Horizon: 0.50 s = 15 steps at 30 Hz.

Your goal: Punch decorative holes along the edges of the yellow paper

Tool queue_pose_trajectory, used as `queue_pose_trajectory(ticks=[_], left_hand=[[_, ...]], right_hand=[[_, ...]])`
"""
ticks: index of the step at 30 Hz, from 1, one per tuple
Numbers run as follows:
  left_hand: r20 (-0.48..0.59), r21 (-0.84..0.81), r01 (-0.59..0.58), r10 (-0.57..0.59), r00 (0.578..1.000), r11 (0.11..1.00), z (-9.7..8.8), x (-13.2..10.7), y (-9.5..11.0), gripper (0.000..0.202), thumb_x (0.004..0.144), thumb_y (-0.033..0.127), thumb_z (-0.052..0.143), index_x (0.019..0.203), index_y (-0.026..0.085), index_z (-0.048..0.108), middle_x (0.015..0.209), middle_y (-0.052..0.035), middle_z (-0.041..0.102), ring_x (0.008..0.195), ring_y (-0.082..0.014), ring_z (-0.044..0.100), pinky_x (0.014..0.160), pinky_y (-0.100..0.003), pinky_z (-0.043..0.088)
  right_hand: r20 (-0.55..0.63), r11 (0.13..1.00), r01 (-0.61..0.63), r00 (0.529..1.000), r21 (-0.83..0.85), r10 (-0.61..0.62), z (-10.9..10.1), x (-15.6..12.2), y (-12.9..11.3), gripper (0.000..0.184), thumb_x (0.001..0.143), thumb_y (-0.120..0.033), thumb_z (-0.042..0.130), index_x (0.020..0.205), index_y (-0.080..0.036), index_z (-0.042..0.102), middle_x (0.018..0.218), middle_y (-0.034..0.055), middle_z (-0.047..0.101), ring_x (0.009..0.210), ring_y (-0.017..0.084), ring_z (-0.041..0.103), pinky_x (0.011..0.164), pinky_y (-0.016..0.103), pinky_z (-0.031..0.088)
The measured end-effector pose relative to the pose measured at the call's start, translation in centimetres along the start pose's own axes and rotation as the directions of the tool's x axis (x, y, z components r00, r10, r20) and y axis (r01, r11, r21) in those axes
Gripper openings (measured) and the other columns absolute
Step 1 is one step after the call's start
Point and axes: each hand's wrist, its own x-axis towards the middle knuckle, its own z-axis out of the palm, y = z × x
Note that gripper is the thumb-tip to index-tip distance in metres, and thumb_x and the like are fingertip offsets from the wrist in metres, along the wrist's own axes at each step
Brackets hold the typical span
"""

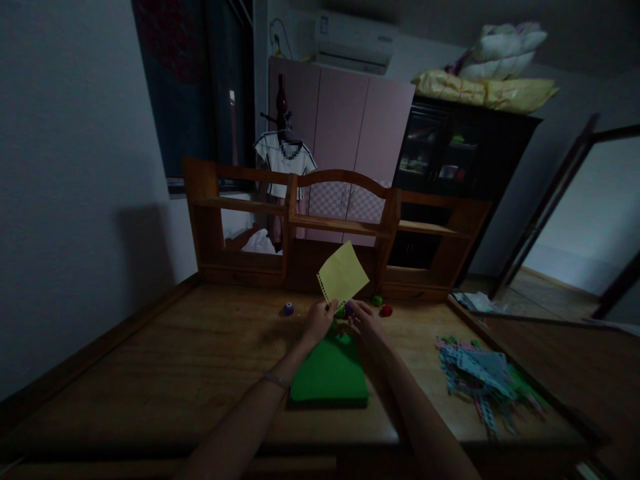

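My left hand [319, 320] pinches the lower corner of a yellow paper sheet [343, 274] with a row of punched holes along one edge, and holds it upright above the desk. Just to its right, my right hand [364, 317] has its fingers closed near a small purple piece, but what it grips is too small to make out. Both hands hover over the far end of a green stack of sheets [331, 370] lying on the wooden desk [175, 373].
A purple bead [289, 309], a green bead [377, 301] and a red bead [387, 310] lie near the back. A pile of coloured punched paper sheets [480, 380] sits at the right. A wooden shelf unit [340, 227] rises behind the desk.
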Motion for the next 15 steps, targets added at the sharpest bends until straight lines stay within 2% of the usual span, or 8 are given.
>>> queue_pose_trajectory(ticks=[7, 15], left_hand=[[0.008, -0.002, -0.012, 0.012, 1.000, 1.000, 0.21, 0.06, -0.15, 0.046, 0.084, 0.048, 0.039, 0.074, 0.012, 0.065, 0.068, -0.0074, 0.065, 0.062, -0.0156, 0.056, 0.058, -0.023, 0.038], [0.041, -0.014, 0.016, -0.015, 0.999, 1.000, 0.27, 0.12, -0.33, 0.047, 0.083, 0.050, 0.040, 0.077, 0.010, 0.066, 0.072, -0.0091, 0.066, 0.067, -0.0170, 0.057, 0.059, -0.023, 0.038]], right_hand=[[-0.015, 1.000, 0.021, 1.000, 0.014, -0.020, -0.06, 0.12, -0.06, 0.032, 0.066, -0.044, 0.067, 0.088, -0.021, 0.063, 0.079, 0.0023, 0.062, 0.061, 0.012, 0.054, 0.058, 0.023, 0.044], [-0.079, 0.999, 0.015, 0.997, 0.034, -0.013, 0.81, -0.46, -0.99, 0.032, 0.063, -0.046, 0.069, 0.079, -0.019, 0.062, 0.070, 0.0006, 0.059, 0.056, 0.011, 0.051, 0.049, 0.021, 0.037]])
